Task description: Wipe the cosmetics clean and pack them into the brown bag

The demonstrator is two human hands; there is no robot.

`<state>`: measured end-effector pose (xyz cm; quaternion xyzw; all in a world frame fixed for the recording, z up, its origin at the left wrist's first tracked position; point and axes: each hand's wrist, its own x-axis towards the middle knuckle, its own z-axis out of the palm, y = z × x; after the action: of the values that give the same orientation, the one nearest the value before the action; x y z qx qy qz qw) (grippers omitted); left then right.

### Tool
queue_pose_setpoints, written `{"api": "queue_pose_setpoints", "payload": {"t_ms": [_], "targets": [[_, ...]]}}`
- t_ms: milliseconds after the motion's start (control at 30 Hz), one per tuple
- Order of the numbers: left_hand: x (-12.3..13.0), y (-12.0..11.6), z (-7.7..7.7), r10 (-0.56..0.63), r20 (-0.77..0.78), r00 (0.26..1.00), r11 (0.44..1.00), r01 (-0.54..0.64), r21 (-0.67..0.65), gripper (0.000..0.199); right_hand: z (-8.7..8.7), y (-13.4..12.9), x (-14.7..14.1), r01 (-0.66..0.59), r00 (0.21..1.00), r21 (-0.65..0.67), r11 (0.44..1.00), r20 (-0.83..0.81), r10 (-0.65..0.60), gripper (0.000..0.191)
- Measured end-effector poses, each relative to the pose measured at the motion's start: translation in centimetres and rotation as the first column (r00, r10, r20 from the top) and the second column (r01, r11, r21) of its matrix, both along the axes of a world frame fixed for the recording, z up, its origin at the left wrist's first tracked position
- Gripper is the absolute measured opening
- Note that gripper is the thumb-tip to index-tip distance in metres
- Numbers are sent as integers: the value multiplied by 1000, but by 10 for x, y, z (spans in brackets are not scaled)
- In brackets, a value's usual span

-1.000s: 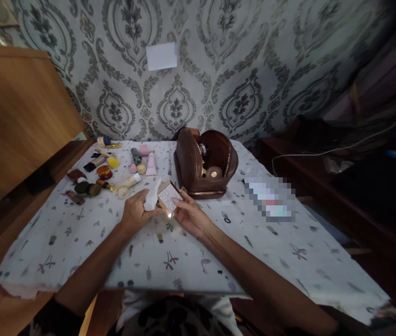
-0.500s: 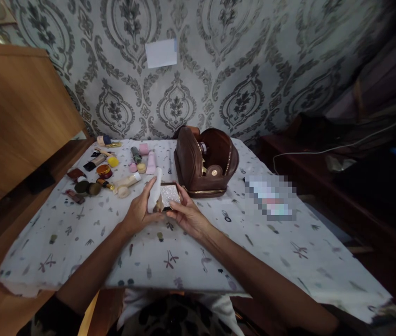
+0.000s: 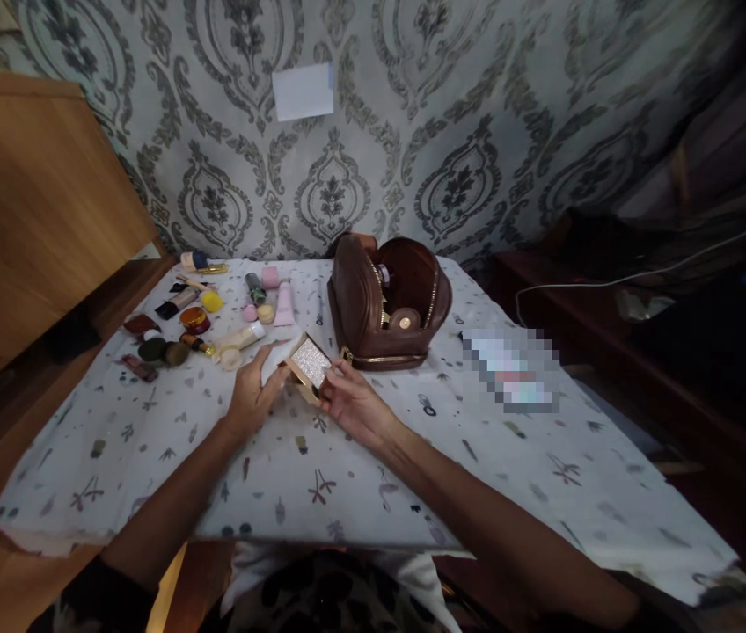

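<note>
The small case (image 3: pixel 310 361) looks grainy and glittering, the far bag (image 3: pixel 354 308) smooth leather, the left cabinet (image 3: pixel 36 176) satiny wood.

One desk (image 3: pixel 347 475) carries one brown leather bag (image 3: pixel 363 321). Nearer are one glittery compact (image 3: pixel 310 361) and one white cloth (image 3: pixel 277 353). Squeeze tubes number two, both left of the bag: one pink tube (image 3: pixel 284 303) and one cream tube (image 3: pixel 245 338). Further left come one gold-lidded jar (image 3: pixel 195 320), one yellow piece (image 3: pixel 211 302) and two dark round pieces, one green piece (image 3: pixel 152 352) and one brown piece (image 3: pixel 177 353). That corner is dim, so these counts may be short. The far wall (image 3: pixel 399 158) bears one white sheet (image 3: pixel 303 91); at right runs one pale cable (image 3: pixel 597 285).
</note>
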<state>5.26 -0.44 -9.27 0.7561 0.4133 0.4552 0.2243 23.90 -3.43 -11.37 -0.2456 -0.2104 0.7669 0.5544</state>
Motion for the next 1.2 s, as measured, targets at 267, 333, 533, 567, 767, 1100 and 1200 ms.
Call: {"api": "queue_pose_setpoints", "payload": {"t_ms": [267,333,533,567,767,1100,1200], "targets": [[3,0,2,125,71,990,990,-128,50,26,4,-2,-2,-12,997,-10,1000,72,13,43],[2,0,3,126,80,989,990,-130,47,26,6,-3,-3,-45,997,0,999,68,45,53],[-2,2,0,-127,-5,992,992,127,-19,70,7,-4,-4,-57,998,-5,998,12,57,70],[-3,3,-1,-181,-22,983,983,181,-29,84,7,-3,-3,-45,999,-10,999,0,45,69],[1,2,-4,-202,-150,968,979,202,-15,81,3,-1,-1,-4,1000,-18,1000,-22,4,55],[2,0,2,-38,48,998,998,36,44,36,-1,1,2,13,1000,-42,999,-11,-13,37],[4,-1,3,36,72,997,997,-41,60,33,2,0,1,-10,1000,-54,998,-7,9,34]]}}
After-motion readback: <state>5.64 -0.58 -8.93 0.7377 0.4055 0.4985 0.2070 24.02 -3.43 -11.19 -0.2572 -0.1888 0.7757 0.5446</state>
